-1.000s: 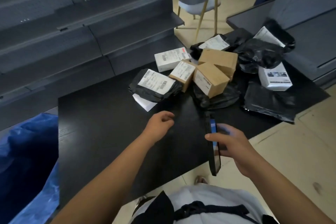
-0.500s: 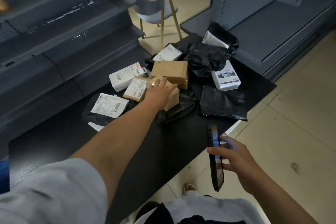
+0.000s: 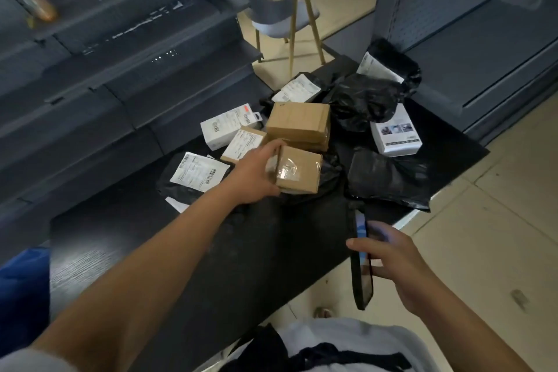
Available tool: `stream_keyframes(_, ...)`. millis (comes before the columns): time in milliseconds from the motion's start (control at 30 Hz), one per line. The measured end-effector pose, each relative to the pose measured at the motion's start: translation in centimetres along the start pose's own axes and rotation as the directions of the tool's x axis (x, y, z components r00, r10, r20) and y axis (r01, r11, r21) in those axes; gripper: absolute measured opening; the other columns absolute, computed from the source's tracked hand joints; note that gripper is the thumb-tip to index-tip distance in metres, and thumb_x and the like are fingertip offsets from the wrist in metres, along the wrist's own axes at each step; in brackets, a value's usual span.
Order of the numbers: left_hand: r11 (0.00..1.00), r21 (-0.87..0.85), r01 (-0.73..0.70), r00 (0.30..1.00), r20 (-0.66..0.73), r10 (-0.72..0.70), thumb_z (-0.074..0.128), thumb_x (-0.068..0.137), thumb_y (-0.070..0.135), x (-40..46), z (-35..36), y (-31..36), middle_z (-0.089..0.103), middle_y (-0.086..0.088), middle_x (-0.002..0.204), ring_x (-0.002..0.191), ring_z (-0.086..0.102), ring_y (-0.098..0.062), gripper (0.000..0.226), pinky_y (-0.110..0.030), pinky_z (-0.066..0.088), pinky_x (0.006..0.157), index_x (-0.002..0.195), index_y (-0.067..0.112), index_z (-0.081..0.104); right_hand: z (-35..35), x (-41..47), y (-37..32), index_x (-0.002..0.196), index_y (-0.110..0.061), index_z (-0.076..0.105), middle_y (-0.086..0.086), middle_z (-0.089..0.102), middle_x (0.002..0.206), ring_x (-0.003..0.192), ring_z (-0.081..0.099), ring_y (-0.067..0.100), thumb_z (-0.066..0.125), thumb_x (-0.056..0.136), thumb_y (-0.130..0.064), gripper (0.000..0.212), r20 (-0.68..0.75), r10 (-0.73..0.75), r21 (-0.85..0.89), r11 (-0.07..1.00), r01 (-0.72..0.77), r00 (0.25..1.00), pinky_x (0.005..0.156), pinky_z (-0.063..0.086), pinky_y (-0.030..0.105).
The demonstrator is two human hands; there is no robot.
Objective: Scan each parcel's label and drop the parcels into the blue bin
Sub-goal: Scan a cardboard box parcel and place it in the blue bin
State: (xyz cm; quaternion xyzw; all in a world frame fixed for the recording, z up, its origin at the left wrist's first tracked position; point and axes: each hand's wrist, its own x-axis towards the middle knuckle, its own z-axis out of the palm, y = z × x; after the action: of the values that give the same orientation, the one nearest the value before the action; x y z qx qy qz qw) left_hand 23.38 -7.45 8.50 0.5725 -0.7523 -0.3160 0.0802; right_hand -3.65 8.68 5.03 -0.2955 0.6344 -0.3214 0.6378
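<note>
Parcel: a small brown cardboard box sealed with clear glossy tape (image 3: 297,170) sits at the near edge of the parcel heap, directly under the left hand's fingertips and well ahead of the right hand.
Left hand: the left hand (image 3: 256,174) grasps the box's near-left end, thumb on top and fingers underneath; the box looks tilted, just off the black tabletop (image 3: 256,251).
Right hand: the right hand (image 3: 395,263) clasps an upright dark smartphone with a lit blue screen (image 3: 360,260), held edge-on past the table's near-right edge.
Label: no shipping label shows on the box's upper face; the hand may have to turn it before the phone can read anything.
Grip risk: the hold covers only one end, and the slick tape could let the box pivot or slip as it lifts.
Neighbours: a larger plain brown cardboard box (image 3: 299,122) lies just beyond the fingers, a labelled small carton (image 3: 243,145) just left of them, and a crumpled black poly mailer (image 3: 329,172) under the box's right side; a dragging lift could snag the mailer or shift the pile.
Bin: a blue plastic bin (image 3: 22,290) shows only as a corner far to the left of the left forearm; a blind drop across the body could miss it.
Phone risk: the phone hangs over bare floor, so a loosened hold would drop it.
</note>
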Motion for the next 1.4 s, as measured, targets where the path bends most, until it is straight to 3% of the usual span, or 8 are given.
stream_keyframes(100, 0.910, -0.397, 0.123, 0.991, 0.007, -0.131, 0.089, 0.064, 0.021, -8.1, -0.3, -3.0, 0.055, 0.016, 0.135, 0.129, 0.051, -0.008, 0.089, -0.038, 0.047, 0.104, 0.132, 0.054, 0.041, 1.8, 0.8, -0.5, 0.136, -0.018, 0.062, 0.007, 0.071, 0.121, 0.108, 0.069, 0.027, 0.084, 0.079, -0.023, 0.061, 0.048, 0.008, -0.027, 1.000, -0.007, 0.999, 0.081, 0.059, 0.043)
stream_keyframes(233, 0.746, -0.595, 0.300, 0.915, -0.042, -0.401, 0.089, 0.066, 0.025, -17.1, 1.1, -8.7, 0.062, 0.009, 0.127, 0.122, 0.058, -0.010, 0.082, -0.049, 0.046, 0.106, 0.135, 0.044, 0.051, 5.3, 1.7, -0.9, 0.132, -0.019, 0.058, 0.011, 0.068, 0.123, 0.107, 0.069, 0.032, 0.083, 0.080, -0.021, 0.057, 0.119, 0.051, -0.084, 0.996, -0.041, 0.992, 0.088, 0.060, 0.049)
stream_keyframes(533, 0.628, -0.146, 0.764, 0.602, -0.188, -0.776, 0.088, 0.068, 0.046, -28.4, 3.4, -18.9, 0.038, -0.008, 0.142, 0.130, 0.044, -0.034, 0.102, -0.048, 0.040, 0.109, 0.153, 0.038, 0.030, 15.5, 1.1, -0.5, 0.134, -0.023, 0.061, 0.012, 0.070, 0.120, 0.107, 0.068, 0.034, 0.084, 0.080, -0.026, 0.059, 0.320, 0.077, -0.297, 0.955, 0.023, 0.944, 0.097, 0.056, 0.058)
stream_keyframes(800, 0.739, 0.162, 0.654, 0.751, -0.259, -0.607, 0.075, 0.077, 0.061, -31.4, 5.9, -21.2, 0.030, -0.002, 0.157, 0.143, 0.030, -0.031, 0.100, -0.046, 0.023, 0.118, 0.156, 0.037, 0.018, 22.3, -2.3, 0.7, 0.122, -0.026, 0.058, 0.008, 0.066, 0.120, 0.106, 0.068, 0.031, 0.080, 0.085, -0.021, 0.043, 0.363, 0.093, -0.382, 0.922, 0.057, 0.927, 0.093, 0.058, 0.051)
stream_keyframes(1033, 0.782, -0.102, 0.615, 0.756, -0.206, -0.621, 0.086, 0.069, 0.053, -37.6, 6.0, -25.5, 0.007, 0.004, 0.166, 0.152, 0.010, -0.026, 0.121, -0.053, 0.013, 0.123, 0.153, 0.053, -0.001, 26.1, -3.8, 1.6, 0.127, -0.018, 0.065, 0.011, 0.073, 0.115, 0.103, 0.071, 0.035, 0.085, 0.080, -0.022, 0.052, 0.288, 0.083, -0.430, 0.901, 0.051, 0.954, 0.091, 0.058, 0.054)
stream_keyframes(1167, 0.784, -0.392, 0.482, 0.796, -0.179, -0.579, 0.089, 0.072, 0.033, -39.2, 5.6, -27.9, 0.031, 0.020, 0.145, 0.137, 0.032, -0.013, 0.086, -0.050, 0.033, 0.117, 0.129, 0.064, 0.034, 27.6, -5.0, 2.8, 0.132, -0.022, 0.063, 0.010, 0.071, 0.122, 0.109, 0.068, 0.038, 0.086, 0.080, -0.025, 0.057, 0.251, 0.090, -0.465, 0.884, 0.038, 0.964, 0.093, 0.058, 0.058)
stream_keyframes(1267, 0.655, -0.641, 0.401, 0.800, -0.103, -0.591, 0.088, 0.070, 0.038, -38.4, 4.3, -29.4, 0.043, 0.015, 0.136, 0.125, 0.046, -0.014, 0.056, -0.039, 0.044, 0.107, 0.113, 0.057, 0.057, 28.1, -6.0, 2.9, 0.131, -0.021, 0.064, 0.012, 0.071, 0.118, 0.098, 0.070, 0.036, 0.083, 0.082, -0.023, 0.053, 0.243, 0.073, -0.471, 0.881, 0.051, 0.967, 0.080, 0.059, 0.049)
stream_keyframes(1400, 0.320, -0.883, 0.344, 0.779, 0.079, -0.622, 0.077, 0.059, 0.051, -37.4, 2.5, -31.3, 0.070, 0.005, 0.118, 0.118, 0.060, -0.019, 0.051, -0.042, 0.046, 0.104, 0.108, 0.039, 0.071, 28.9, -7.2, 2.9, 0.130, -0.017, 0.065, 0.014, 0.072, 0.116, 0.100, 0.071, 0.035, 0.081, 0.082, -0.020, 0.051, 0.195, 0.051, -0.463, 0.885, 0.046, 0.979, 0.075, 0.056, 0.044)
